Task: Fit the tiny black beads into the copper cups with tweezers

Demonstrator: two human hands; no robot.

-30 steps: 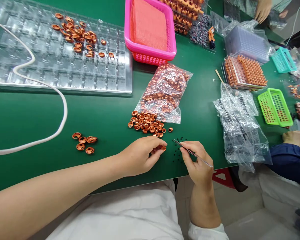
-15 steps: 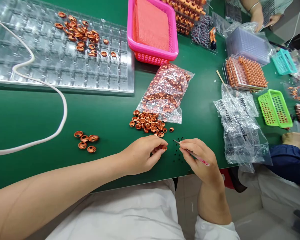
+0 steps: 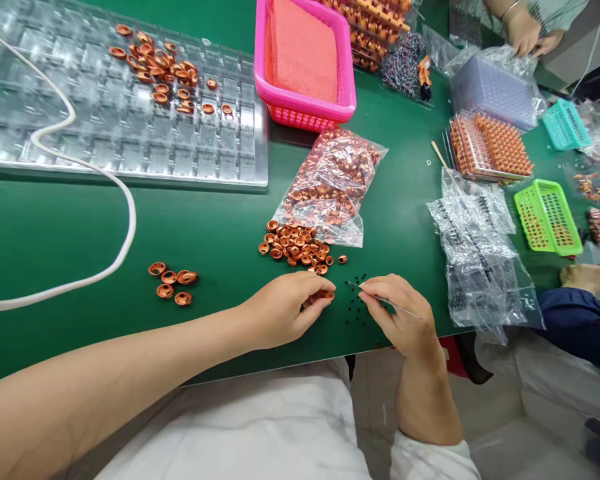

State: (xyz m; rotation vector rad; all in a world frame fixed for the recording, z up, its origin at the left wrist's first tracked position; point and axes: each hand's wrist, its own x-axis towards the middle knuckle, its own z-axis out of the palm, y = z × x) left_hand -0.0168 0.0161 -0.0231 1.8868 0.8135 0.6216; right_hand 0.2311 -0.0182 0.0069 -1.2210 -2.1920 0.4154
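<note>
My left hand (image 3: pixel 287 308) pinches a small copper-coloured cup-shaped part (image 3: pixel 329 295) between thumb and fingertips. In my right hand (image 3: pixel 400 310) is a pair of thin metal tweezers (image 3: pixel 397 307), turned edge-on. Their tip rests among several tiny black pieces (image 3: pixel 351 309) scattered on the green table, just right of the held part. Behind my left hand lies a heap of the same copper cups (image 3: pixel 295 243), spilling from a clear plastic bag (image 3: pixel 330 180). A small group of cups (image 3: pixel 165 291) sits apart to the left.
A clear tray (image 3: pixel 205 170) with loose cups lies at the back left, a white cable (image 3: pixel 125 247) crossing it. Pink basket (image 3: pixel 347 110), plastic bags (image 3: pixel 480 260) and green basket (image 3: pixel 547 217) stand around. Co-workers' hands (image 3: pixel 523 30) and a navy sleeve (image 3: pixel 575 323) show at right.
My right hand has rolled the tweezers, so their thin edge shows instead of the pink-marked flat side. Their tip stays by the black pieces. My left hand keeps its place.
</note>
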